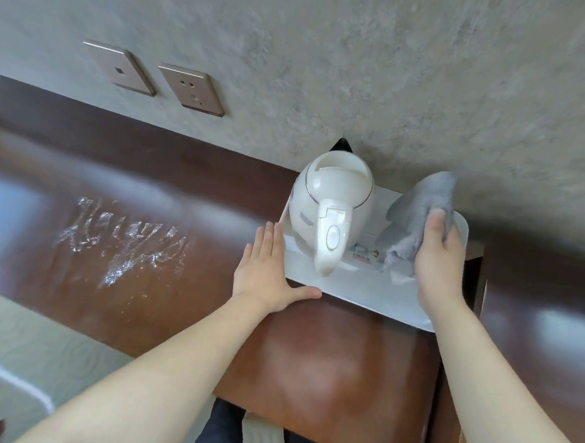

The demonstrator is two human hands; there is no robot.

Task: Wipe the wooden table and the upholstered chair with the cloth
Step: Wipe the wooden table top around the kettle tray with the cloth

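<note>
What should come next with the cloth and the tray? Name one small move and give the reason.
Probably slide the white tray aside. The left hand lies flat against its left edge and the right hand, gripping the grey cloth, rests on its right side. The tray, bearing the white kettle, covers table surface that the cloth cannot reach. White smears also wait further left.
</note>
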